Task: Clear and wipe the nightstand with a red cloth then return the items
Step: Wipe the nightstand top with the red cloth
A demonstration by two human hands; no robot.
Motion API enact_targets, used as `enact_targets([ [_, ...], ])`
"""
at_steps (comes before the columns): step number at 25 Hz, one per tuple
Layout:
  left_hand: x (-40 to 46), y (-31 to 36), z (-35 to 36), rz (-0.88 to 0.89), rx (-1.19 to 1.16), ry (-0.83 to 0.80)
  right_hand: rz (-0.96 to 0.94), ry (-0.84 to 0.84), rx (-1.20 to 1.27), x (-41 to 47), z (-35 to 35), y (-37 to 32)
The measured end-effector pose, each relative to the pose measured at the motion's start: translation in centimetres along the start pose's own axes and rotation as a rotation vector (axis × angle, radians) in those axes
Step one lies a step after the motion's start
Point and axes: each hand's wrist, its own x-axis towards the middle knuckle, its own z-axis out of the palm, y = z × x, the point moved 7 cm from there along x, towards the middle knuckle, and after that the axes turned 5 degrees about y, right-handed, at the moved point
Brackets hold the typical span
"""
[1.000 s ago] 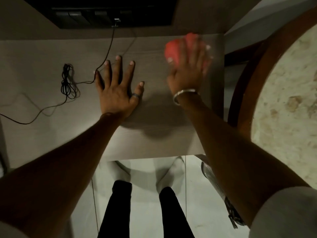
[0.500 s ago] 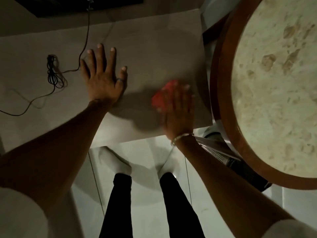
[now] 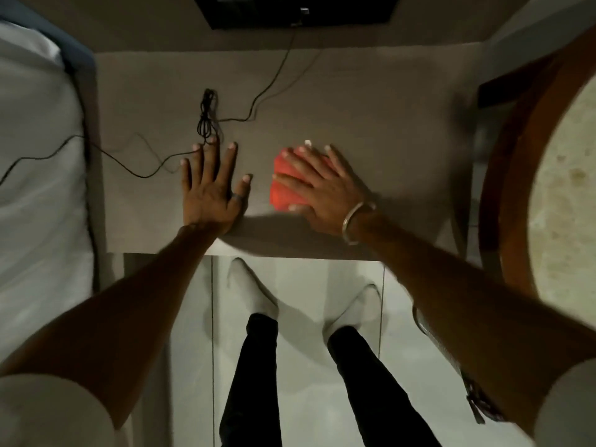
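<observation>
Nearest the camera, two legs in black trousers (image 3: 254,375) are standing on a pale tiled floor (image 3: 300,279), the feet in light socks pointing toward the nightstand (image 3: 371,117); both bare forearms are reaching forward over its front edge. The left hand (image 3: 211,188) is lying flat on the grey top with fingers spread, palm down and grasping nothing, a dark ring (image 3: 237,197) sitting on the thumb. Just to its right, the right hand (image 3: 319,185) is pressing flat on the red cloth (image 3: 285,185), fingers extended over it rather than curled around it; the cloth is lying bunched under the palm near the middle of the top, its left part showing beyond the fingers. A metal bangle (image 3: 356,221) is circling the right wrist. Past the left fingertips, a thin black cable (image 3: 206,114) is lying on the surface, part of it bundled in a small coil, one end trailing left onto the white bed (image 3: 35,162), the other running up to a dark wall panel (image 3: 300,11) behind the nightstand. On the right, a round wood-rimmed table (image 3: 516,175) is standing beside the nightstand.
</observation>
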Motion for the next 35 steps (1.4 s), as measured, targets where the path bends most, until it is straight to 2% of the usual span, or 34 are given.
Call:
enact_targets([
  [1,0.1,0.2,0.1,0.012,-0.002,0.014,-0.181,-0.081,-0.095,1.7,0.1,0.8],
  [2,0.3,0.2,0.1,0.017,-0.005,0.025,-0.074,-0.033,-0.085,4.5,-1.1,3.2],
  [4,0.4,0.0,0.2,0.02,-0.005,0.035,0.426,0.13,-0.007,8.3,-3.5,7.6],
  [5,0.3,-0.2,0.4,0.019,-0.003,0.039,0.435,0.11,0.025,9.7,-3.4,7.0],
  [7,0.3,-0.3,0.5,0.019,0.011,0.058,0.033,-0.064,-0.005,12.4,-1.4,3.4],
  [8,0.3,-0.3,0.5,0.023,0.008,0.065,-0.008,-0.08,-0.051,13.3,-1.5,3.3],
  [10,0.5,-0.4,0.3,0.037,-0.01,0.062,0.259,0.041,-0.063,13.7,-2.8,4.4],
  [11,0.4,-0.5,0.2,0.056,-0.004,0.07,0.266,0.044,-0.085,12.8,-2.4,3.6],
  [13,0.0,-0.8,0.1,0.086,0.003,0.095,-0.02,-0.077,-0.13,10.0,-0.6,0.2],
  [14,-0.4,-1.4,0.1,0.082,-0.009,0.098,-0.017,-0.074,-0.12,8.4,-0.6,-0.2],
  [16,-1.9,-2.6,0.2,0.038,-0.044,0.089,0.261,0.046,-0.106,5.0,-1.4,0.0],
  [17,-2.6,-3.1,0.2,0.026,-0.045,0.088,0.204,-0.004,-0.131,3.2,-0.6,-2.0],
  [19,-3.2,-3.8,0.2,0.059,-0.027,0.077,-0.4,-0.273,-0.172,-1.7,2.8,-8.8],
  [20,-3.3,-4.2,0.1,0.094,-0.007,0.07,-0.558,-0.343,-0.181,-3.1,3.2,-9.5],
  [21,-3.2,-4.8,-0.1,0.125,0.012,0.063,-0.515,-0.316,-0.187,-2.6,2.7,-8.5],
  [22,-3.1,-5.5,-0.2,0.139,0.028,0.047,-0.306,-0.199,-0.201,-1.1,2.1,-6.2],
  [24,-2.9,-6.9,-0.5,0.145,0.04,0.015,0.391,0.016,-0.186,1.6,0.2,0.0],
  [25,-2.8,-7.8,-0.7,0.142,0.041,0.017,0.637,0.077,-0.177,2.9,-0.4,1.4],
  [26,-2.6,-8.6,-0.8,0.136,0.043,0.025,0.742,0.105,-0.164,4.7,-0.6,1.4],
  [27,-2.5,-9.4,-0.8,0.126,0.046,0.042,0.697,0.087,-0.15,7.4,-0.3,0.4],
  [30,-2.7,-11.0,-0.9,0.082,0.036,0.072,0.178,-0.047,-0.174,15.0,0.9,-3.6],
  [31,-2.9,-12.1,-1.1,0.062,0.016,0.076,0.14,-0.069,-0.182,17.0,1.4,-4.1],
  [33,-3.3,-14.1,-1.5,0.03,-0.008,0.107,0.304,-0.014,-0.169,19.3,1.2,-4.7],
  [34,-3.4,-15.5,-1.8,-0.002,-0.019,0.108,0.31,-0.02,-0.175,20.0,1.5,-6.4],
  [35,-3.3,-16.7,-2.0,-0.038,-0.034,0.096,0.183,-0.053,-0.19,20.4,2.5,-9.2],
])
